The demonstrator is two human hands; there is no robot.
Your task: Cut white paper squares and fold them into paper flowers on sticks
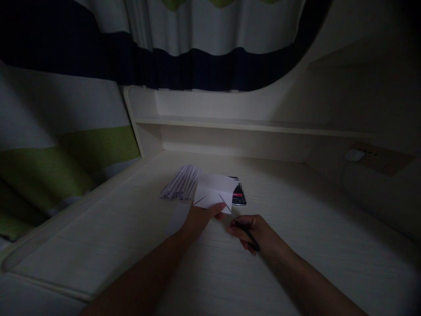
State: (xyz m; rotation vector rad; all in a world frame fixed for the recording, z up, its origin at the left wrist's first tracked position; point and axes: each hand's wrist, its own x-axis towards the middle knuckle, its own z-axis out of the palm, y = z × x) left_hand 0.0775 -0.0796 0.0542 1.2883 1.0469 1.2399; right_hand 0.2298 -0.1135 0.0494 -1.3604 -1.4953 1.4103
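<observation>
My left hand [204, 216] pinches the lower edge of a white sheet of paper [213, 188], thumb on top, holding it above the desk. My right hand [251, 230] grips black-handled scissors [246, 235]. Their slim blade lies over the paper's lower right part, close to my left thumb. A short dark line slants across the paper's lower left; I cannot tell whether it is a cut or a mark. Behind the paper's right edge a phone [239, 199] with a lit screen lies partly hidden. Left of the paper is a bundle of thin white paper strips or rolls [182, 184].
Another pale sheet [176, 217] lies on the white desk [296, 245] beside my left wrist. A shelf [230, 123] spans the back. Curtains [82, 114] hang at the left and behind. A socket panel [378, 158] with a plug and cable sits at right.
</observation>
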